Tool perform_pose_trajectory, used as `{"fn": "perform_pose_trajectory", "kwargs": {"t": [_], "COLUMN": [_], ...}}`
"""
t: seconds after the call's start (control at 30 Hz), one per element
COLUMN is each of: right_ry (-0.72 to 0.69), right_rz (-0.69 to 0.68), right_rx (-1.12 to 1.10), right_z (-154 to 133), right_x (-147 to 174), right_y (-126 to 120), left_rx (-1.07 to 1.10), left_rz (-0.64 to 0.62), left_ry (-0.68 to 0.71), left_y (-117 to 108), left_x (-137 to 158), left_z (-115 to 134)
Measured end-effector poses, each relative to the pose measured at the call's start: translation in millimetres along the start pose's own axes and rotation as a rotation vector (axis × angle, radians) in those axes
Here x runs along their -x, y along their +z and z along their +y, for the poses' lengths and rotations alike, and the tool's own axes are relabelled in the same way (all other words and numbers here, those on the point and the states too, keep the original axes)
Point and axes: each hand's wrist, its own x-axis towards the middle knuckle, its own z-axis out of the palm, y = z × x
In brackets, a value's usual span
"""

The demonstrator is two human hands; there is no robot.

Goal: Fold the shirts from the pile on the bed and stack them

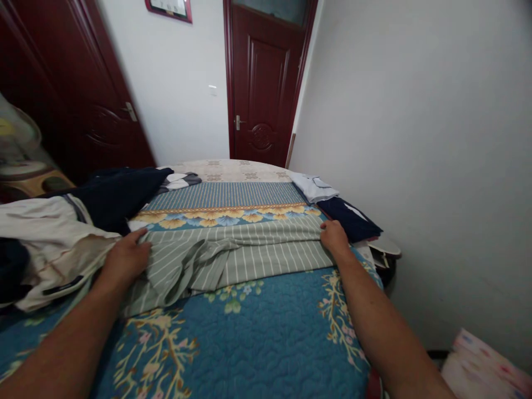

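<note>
A grey-green garment with white stripes lies across the bed, folded lengthwise, with a bunched, rumpled part toward its left. My left hand closes on the garment's left end, its fingertips at the far corner. At the other end, my right hand pinches the far right edge between thumb and fingers. Under the garment spreads a blue quilted cover with flower patterns.
Left of my hands lies a heap with a cream garment and a dark navy one. Folded white and navy clothes sit at the bed's right edge. Beyond stand a white wall and a dark red door.
</note>
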Motion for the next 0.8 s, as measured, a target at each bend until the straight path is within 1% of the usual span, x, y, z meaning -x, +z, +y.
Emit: {"fn": "perform_pose_trajectory", "kwargs": {"t": [0.03, 0.07, 0.13, 0.17, 0.2, 0.27, 0.33, 0.37, 0.43, 0.47, 0.53, 0.63, 0.67, 0.73, 0.77, 0.8], "right_ry": [-0.007, -0.019, -0.064, -0.097, -0.142, -0.262, -0.403, -0.471, -0.569, -0.593, -0.598, -0.571, -0.569, -0.572, -0.573, -0.571], "right_rz": [0.011, 0.027, 0.076, 0.100, 0.118, 0.117, 0.054, 0.007, -0.079, -0.106, -0.123, -0.126, -0.130, -0.136, -0.136, -0.133], "right_rx": [0.014, 0.028, 0.053, 0.060, 0.060, 0.041, 0.003, -0.017, -0.046, -0.054, -0.058, -0.050, -0.044, -0.031, -0.024, -0.019], "right_z": [2, 3, 6, 6, 6, 2, -5, -8, -14, -15, -16, -13, -12, -11, -11, -11], "right_x": [1, 1, 0, -1, -2, -2, 1, 3, 7, 8, 8, 5, 4, 1, 1, 1], "right_y": [0, 1, 2, 2, 2, 2, 1, 1, 1, 2, 4, 6, 6, 5, 5, 5], "left_rx": [-0.022, -0.053, -0.072, -0.060, -0.035, 0.001, -0.032, -0.060, -0.078, -0.051, 0.060, 0.219, 0.245, 0.257, 0.247, 0.231], "left_rz": [0.001, 0.035, 0.163, 0.157, 0.087, -0.168, -0.369, -0.423, -0.463, -0.472, -0.490, -0.562, -0.612, -0.762, -0.830, -0.867], "left_ry": [0.048, 0.115, 0.248, 0.300, 0.351, 0.424, 0.431, 0.422, 0.412, 0.418, 0.450, 0.500, 0.517, 0.556, 0.570, 0.570], "left_y": [-5, -11, -24, -30, -34, -40, -39, -37, -35, -35, -40, -57, -63, -71, -73, -73], "left_x": [5, 11, 25, 33, 41, 57, 70, 75, 79, 79, 75, 69, 67, 66, 66, 66], "left_z": [6, 12, 28, 36, 44, 57, 67, 70, 74, 75, 75, 71, 70, 65, 64, 62]}}
